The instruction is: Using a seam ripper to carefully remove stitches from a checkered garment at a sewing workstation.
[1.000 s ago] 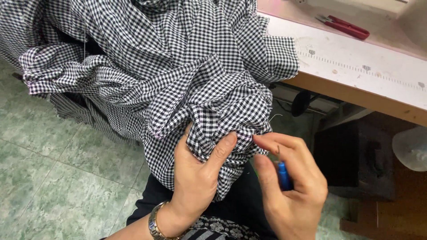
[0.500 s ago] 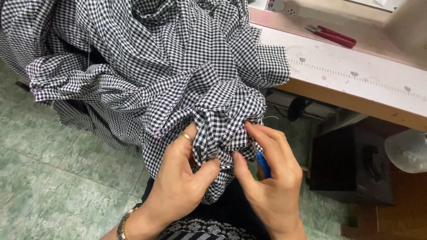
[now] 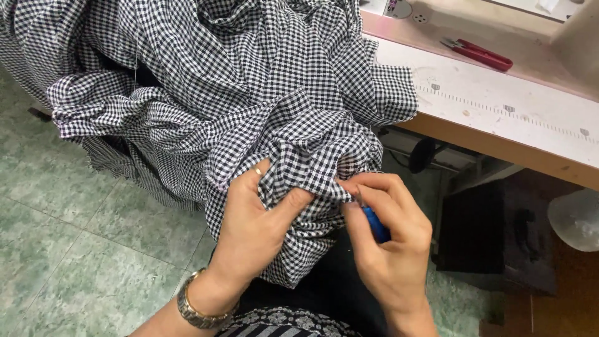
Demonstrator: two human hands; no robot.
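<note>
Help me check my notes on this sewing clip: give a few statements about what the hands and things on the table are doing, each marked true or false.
1. The left hand pinches a fold of the black-and-white checked fabric. True.
2. The right hand is empty. False: it has a small blue-handled tool in its grip, the metal tip up at the fabric.
3. Red-handled snips lie on the sewing table, apart from both hands. True.
4. The left wrist is bare. False: it wears a metal wristwatch.
5. The fabric lies folded flat on the floor. False: it is bunched up, draped over the table edge and the person's lap.
</note>
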